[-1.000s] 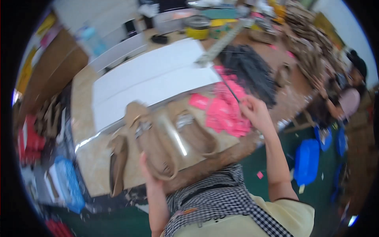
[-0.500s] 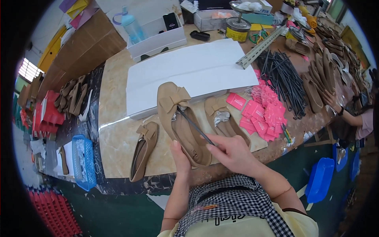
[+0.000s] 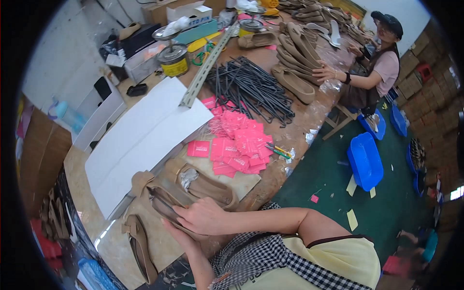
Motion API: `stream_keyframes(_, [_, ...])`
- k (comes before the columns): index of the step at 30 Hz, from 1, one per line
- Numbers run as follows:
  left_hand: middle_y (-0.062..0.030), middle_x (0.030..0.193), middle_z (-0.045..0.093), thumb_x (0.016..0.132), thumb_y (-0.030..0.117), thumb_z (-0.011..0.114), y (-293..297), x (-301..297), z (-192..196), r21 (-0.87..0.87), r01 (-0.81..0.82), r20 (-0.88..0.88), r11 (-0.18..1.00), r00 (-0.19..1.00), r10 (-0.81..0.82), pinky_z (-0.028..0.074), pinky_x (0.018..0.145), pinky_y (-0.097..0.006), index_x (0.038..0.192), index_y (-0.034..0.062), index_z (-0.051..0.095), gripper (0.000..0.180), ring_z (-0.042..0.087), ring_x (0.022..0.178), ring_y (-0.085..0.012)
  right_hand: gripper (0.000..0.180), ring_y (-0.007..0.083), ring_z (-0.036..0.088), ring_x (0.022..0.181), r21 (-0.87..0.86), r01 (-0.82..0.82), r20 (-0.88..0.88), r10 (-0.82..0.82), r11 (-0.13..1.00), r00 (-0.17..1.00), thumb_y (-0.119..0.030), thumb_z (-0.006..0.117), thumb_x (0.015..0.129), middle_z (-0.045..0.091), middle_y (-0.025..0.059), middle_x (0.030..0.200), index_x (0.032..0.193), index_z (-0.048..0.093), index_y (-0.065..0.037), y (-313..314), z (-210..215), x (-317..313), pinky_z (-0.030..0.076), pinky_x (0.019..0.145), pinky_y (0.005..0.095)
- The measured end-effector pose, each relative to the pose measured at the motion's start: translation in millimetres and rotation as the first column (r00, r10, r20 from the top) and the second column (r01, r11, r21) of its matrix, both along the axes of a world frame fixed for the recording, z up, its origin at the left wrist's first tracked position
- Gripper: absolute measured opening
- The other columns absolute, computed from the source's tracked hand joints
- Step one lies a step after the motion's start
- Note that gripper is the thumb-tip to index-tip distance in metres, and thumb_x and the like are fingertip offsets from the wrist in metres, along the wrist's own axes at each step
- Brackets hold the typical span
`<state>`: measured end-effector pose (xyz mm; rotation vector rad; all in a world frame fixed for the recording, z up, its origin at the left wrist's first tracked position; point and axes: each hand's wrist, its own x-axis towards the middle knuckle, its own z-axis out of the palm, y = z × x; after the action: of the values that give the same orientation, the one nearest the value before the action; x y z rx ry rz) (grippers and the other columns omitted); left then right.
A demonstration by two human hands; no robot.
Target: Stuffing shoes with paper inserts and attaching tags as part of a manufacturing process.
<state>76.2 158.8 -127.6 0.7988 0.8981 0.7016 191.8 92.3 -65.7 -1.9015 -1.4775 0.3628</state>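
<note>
A tan flat shoe with a bow (image 3: 143,181) is tilted between my hands above the table's front edge. My left hand (image 3: 182,238) cups its heel end from below, fingers wrapped round it. My right hand (image 3: 202,216) is closed with its fingertips inside the shoe's heel, on a thin dark shoe stick that is mostly hidden by the shoe and fingers. Right beside it lies a second tan shoe (image 3: 223,192) with crumpled white paper in its toe. To the left another bowed tan shoe (image 3: 139,247) rests on the table.
Pink tags (image 3: 241,145) lie heaped beyond the shoes, near a pile of black shoe sticks (image 3: 251,89). A metal angle bar (image 3: 205,70) crosses the white sheet's (image 3: 140,130) corner. A co-worker (image 3: 379,72) handles tan shoes (image 3: 297,46) at the far right. A blue basin (image 3: 366,162) stands on the floor.
The view has swung right, so the table appears shifted left and the co-worker shows fully. My right hand has moved deeper into the shoe's heel; the stick is now mostly hidden.
</note>
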Motion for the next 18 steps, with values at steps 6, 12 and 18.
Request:
stream_keyframes(6, [-0.0091,0.135,0.051,0.098,0.062,0.036,1.4,-3.0,-23.5,0.040,-0.046,-0.091,0.998,0.995,0.050,0.044,0.102,-0.038,0.145,0.0074,0.038,0.072,0.052,0.122,-0.0238,0.035,0.0360,0.063,0.059,0.066,-0.050,-0.174,0.061,0.997,0.983,-0.027,0.057,0.092,0.064,0.0163,0.066,0.117,0.063,-0.003,-3.2,-14.2,16.1,0.049,0.057,0.0475])
stream_keyframes(12, [-0.0201,0.145,0.044,0.083,0.026,0.074,34.4,-58.6,77.1,0.577,0.286,-0.512,0.765,0.856,0.066,0.036,0.109,-0.050,0.125,0.0026,0.060,0.050,0.046,0.131,-0.0312,0.019,0.0293,0.066,0.088,0.057,0.552,0.025,-0.553,0.832,0.833,-0.023,0.064,0.089,0.069,0.0136,0.096,0.101,0.070,-0.009,-99.4,-19.0,206.4,0.054,0.074,0.0429])
stream_keyframes(18, [-0.0114,0.074,0.062,0.087,0.014,0.064,-1.1,50.7,40.4,0.407,0.640,-0.832,0.652,0.554,-0.024,0.049,0.068,-0.033,0.148,-0.0010,0.034,0.069,0.059,0.070,-0.0192,0.025,0.0303,0.068,0.082,0.015,0.805,0.588,-0.656,0.593,0.473,-0.026,0.070,0.083,0.066,0.0137,0.084,0.092,0.058,-0.007,-136.4,-101.5,317.2,0.056,0.067,0.0398])
